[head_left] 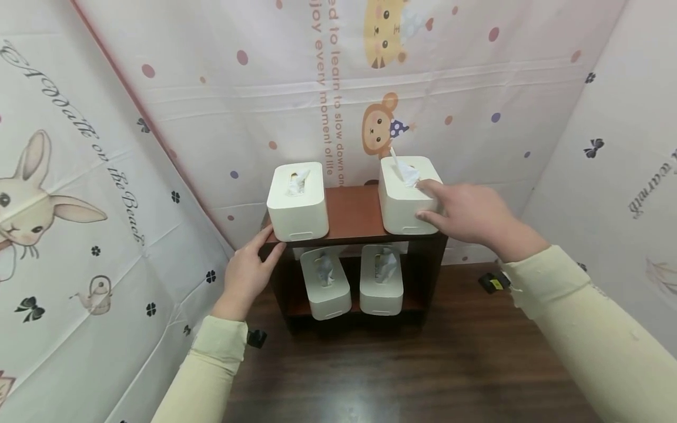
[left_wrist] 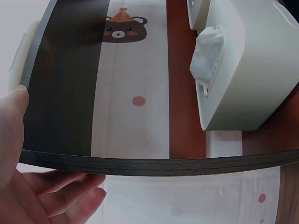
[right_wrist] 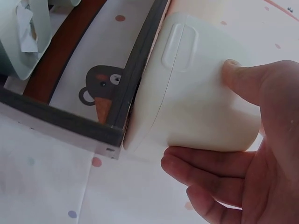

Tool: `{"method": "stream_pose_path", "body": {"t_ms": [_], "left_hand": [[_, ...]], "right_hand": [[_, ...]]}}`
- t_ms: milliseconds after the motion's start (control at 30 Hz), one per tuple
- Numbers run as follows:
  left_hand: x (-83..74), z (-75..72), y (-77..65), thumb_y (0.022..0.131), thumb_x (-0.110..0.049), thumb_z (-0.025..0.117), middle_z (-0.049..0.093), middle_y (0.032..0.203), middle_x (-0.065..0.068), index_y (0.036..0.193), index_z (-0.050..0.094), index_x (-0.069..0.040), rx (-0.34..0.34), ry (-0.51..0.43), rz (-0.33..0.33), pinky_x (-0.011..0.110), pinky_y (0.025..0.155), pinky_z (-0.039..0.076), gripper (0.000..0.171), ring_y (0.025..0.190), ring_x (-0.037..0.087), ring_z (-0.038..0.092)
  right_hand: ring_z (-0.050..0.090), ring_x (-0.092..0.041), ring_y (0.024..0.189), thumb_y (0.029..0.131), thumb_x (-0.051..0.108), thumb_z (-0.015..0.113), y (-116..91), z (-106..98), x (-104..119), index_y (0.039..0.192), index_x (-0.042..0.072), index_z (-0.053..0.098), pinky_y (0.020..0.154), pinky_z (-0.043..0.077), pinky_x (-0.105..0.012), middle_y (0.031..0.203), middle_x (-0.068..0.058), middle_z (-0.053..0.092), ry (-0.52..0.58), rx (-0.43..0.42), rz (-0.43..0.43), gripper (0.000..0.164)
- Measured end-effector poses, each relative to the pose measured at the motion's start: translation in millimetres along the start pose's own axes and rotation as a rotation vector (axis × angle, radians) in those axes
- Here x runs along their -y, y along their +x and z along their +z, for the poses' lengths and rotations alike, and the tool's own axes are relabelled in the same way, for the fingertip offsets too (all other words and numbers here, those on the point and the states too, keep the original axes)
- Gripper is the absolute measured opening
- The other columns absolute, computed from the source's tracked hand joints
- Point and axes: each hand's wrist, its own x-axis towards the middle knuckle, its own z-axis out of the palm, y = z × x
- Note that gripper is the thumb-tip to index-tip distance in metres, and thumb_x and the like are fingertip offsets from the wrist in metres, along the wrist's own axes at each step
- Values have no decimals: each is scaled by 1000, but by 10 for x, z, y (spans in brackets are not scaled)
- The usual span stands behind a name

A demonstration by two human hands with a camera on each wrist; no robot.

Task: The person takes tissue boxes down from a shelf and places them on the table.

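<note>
My right hand (head_left: 471,211) holds the white tissue box (head_left: 403,211) at the right end of the shelf's reddish top (head_left: 353,212). In the right wrist view the thumb lies on the front face of this tissue box (right_wrist: 201,107), with fingers along its side. A tissue sticks up from its slot. The left hand (head_left: 245,271) rests at the shelf's top left corner, beside another white tissue box (head_left: 300,216). From the left wrist, its thumb touches the top board's edge while relaxed fingers lie outside the side panel (left_wrist: 154,166).
Two more tissue boxes, a left one (head_left: 330,302) and a right one (head_left: 382,301), sit slightly angled on the lower level. Small black objects lie on the dark wooden floor (head_left: 359,376), one right (head_left: 493,283) and one left (head_left: 257,338). Printed white cloth (head_left: 211,117) hangs around.
</note>
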Motion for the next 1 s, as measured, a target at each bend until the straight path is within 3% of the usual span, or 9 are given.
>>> {"method": "stream_pose_path", "body": {"t_ms": [300, 567, 1000], "left_hand": [[42, 27, -10, 108, -71, 53, 54, 165, 7, 169, 47, -33, 3, -7, -1, 70, 109, 46, 72, 146, 43, 55], [44, 20, 5, 108, -69, 54, 57, 163, 6, 168, 49, -33, -18, -12, 12, 70, 108, 47, 70, 144, 42, 56], [25, 44, 4, 109, -68, 54, 57, 162, 7, 167, 50, -31, -35, -13, 21, 69, 108, 47, 69, 144, 42, 57]], "right_hand": [[63, -30, 73, 106, 56, 67, -47, 41, -119, 161, 22, 52, 55, 48, -49, 79, -8, 68, -15, 0, 12, 66], [65, -35, 71, 106, 61, 63, -96, -40, -234, 164, 21, 48, 55, 50, -56, 71, -10, 62, -24, 29, 45, 71], [68, -41, 81, 107, 54, 65, -248, -93, -472, 163, 17, 48, 57, 50, -58, 96, -26, 73, -19, 17, 99, 69]]}}
